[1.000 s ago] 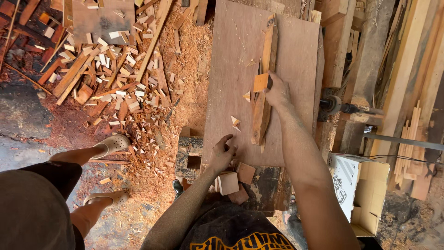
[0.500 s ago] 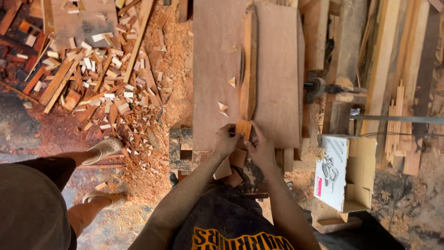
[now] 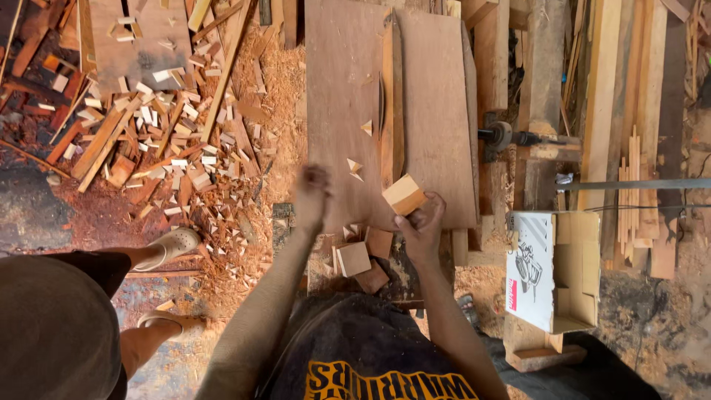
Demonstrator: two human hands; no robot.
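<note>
R hand pinches wood block, frame centre, over the counter.
L hand blurred, grip unclear, nothing seen in it. Block prob. light, stiff, rough-sawn; best held by flat side faces, not corners.

Floor at left carries a spread of wood offcuts over reddish sawdust. A second person's feet in pale sandals stand beside it. At right, an open cardboard box with a printed tool drawing sits near stacked timber planks. A metal spindle projects beside the bench.
</note>
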